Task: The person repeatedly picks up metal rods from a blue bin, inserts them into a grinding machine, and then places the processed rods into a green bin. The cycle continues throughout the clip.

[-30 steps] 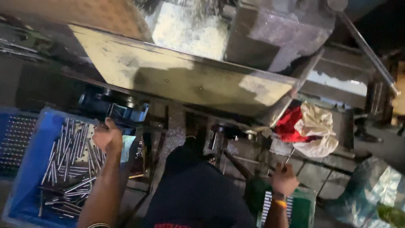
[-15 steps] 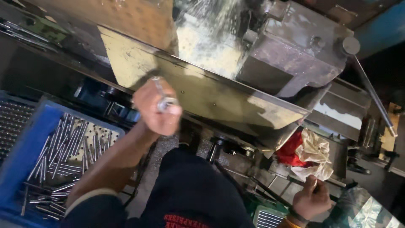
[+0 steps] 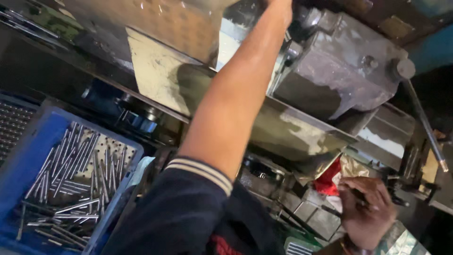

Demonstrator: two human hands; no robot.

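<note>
Nearest, my right hand [image 3: 365,212] gripped a thin dark rod [image 3: 330,210], its axis running leftward; steel pins [image 3: 71,174] lay in the blue crate [image 3: 28,156], lower left; farthest, my left hand [image 3: 279,5] reached up into the press [image 3: 339,61], its grip hidden.

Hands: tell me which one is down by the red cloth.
The right hand. It sits low beside the red cloth, gripping a thin dark rod. The left hand is raised to the top edge, above the grey machine block.
</note>
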